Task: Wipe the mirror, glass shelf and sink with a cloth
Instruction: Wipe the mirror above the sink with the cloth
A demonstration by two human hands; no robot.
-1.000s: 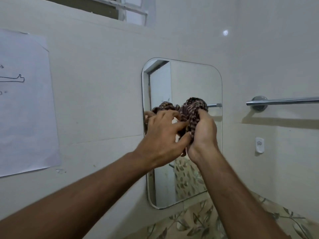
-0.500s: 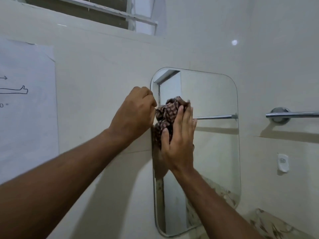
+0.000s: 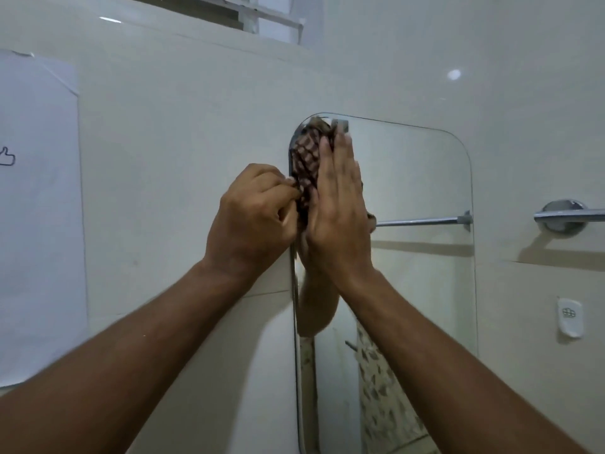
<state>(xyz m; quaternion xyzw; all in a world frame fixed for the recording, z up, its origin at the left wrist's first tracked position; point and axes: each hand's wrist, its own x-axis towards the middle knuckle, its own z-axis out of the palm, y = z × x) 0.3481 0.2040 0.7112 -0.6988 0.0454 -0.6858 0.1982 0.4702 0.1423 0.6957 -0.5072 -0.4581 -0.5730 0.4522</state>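
Head view has my right hand (image 3: pixel 339 211) laid flat, fingers straight and together, pressing the checked cloth (image 3: pixel 306 162) against the top left corner of the mirror (image 3: pixel 415 290). My left hand (image 3: pixel 253 214) is curled, pinching the cloth's edge just beside the mirror's left rim. As I judge it, the risk is the cloth bunching: most of it sits left of and above my flat palm, so a sweep to the right could leave it behind and drag bare skin over the glass, smearing it. Pinching too long with the left would cause the same. Pushing hard near the rim might also stress the mirror. I cannot see the glass shelf or sink from here.
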